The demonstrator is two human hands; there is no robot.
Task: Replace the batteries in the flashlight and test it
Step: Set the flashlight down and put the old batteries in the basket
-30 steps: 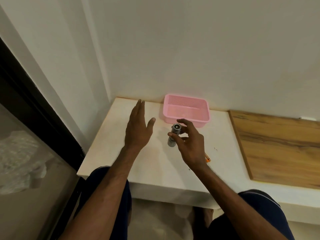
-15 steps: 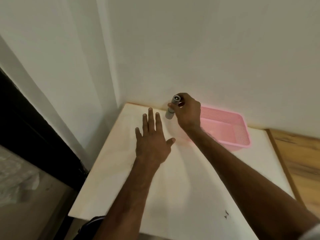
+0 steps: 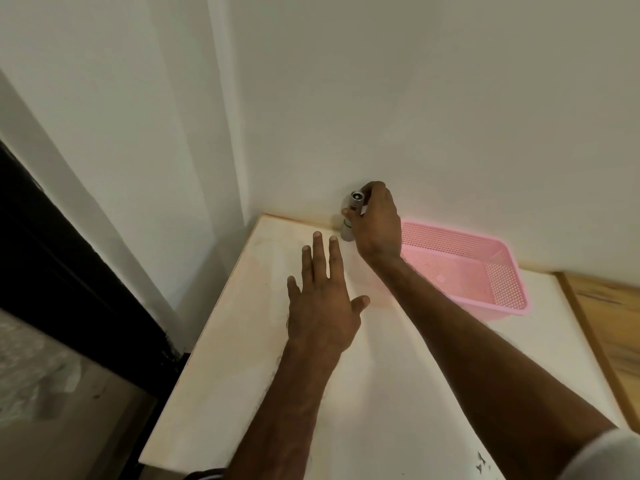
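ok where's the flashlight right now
In the head view, the flashlight stands near-upright in the right hand at the table's back edge by the wall, left of the pink basket.

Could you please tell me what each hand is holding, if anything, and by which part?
The right hand grips the flashlight around its middle; the left hand holds nothing.

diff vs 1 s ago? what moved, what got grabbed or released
The right hand carried the flashlight away from the body to the back of the white table, by the wall, left of the pink basket. The left hand went from raised to spread flat, palm down, low over the table. Nothing grabbed or released: same grip, basket in place.
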